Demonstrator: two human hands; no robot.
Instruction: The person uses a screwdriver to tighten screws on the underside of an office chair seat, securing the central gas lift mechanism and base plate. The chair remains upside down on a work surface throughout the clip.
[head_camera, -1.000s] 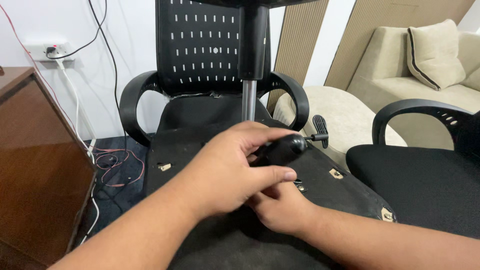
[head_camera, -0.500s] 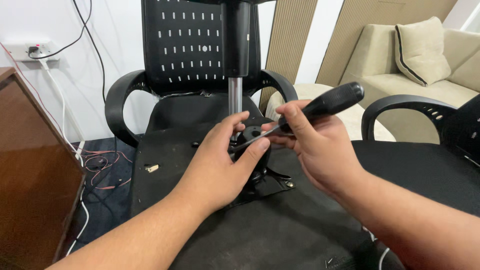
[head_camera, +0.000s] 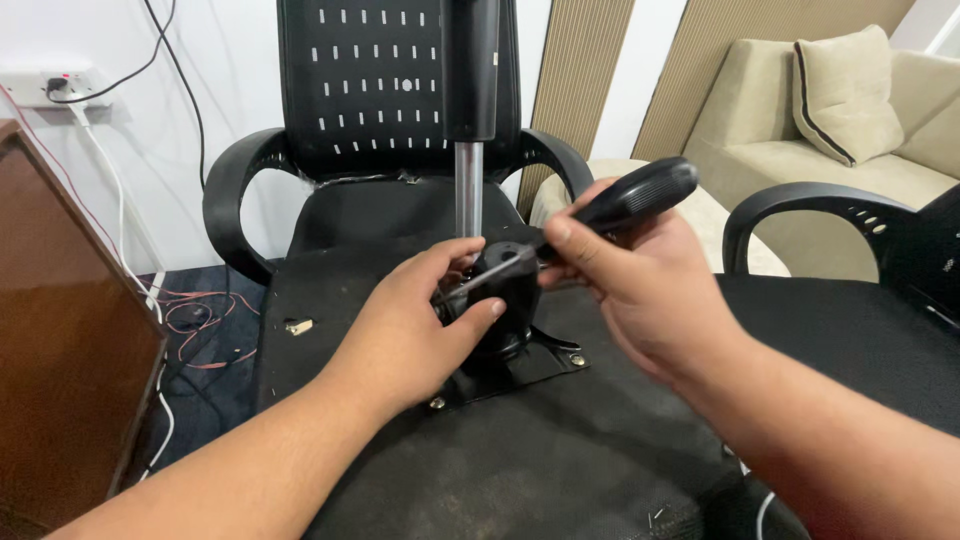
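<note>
Since half a second ago the right hand (head_camera: 640, 290) has tipped the screwdriver (head_camera: 600, 212) lower, so its black handle sits nearer the black mechanism housing (head_camera: 505, 300), and the left hand (head_camera: 410, 325) has slid a little down around that housing. The right hand is closed around the screwdriver handle, thumb pressed along its side, the metal shaft slanting down-left to the left fingertips. The left hand is curled partly shut, cupping the housing with thumb and fingers touching it and the shaft's tip. The housing stands on a metal plate (head_camera: 545, 365) bolted to the upturned chair seat underside (head_camera: 520, 460), with the silver gas cylinder (head_camera: 468, 185) rising from it. Behind stands a black mesh office chair (head_camera: 370, 110); a wooden cabinet (head_camera: 60, 330) is at left, a beige sofa (head_camera: 800, 130) at right
</note>
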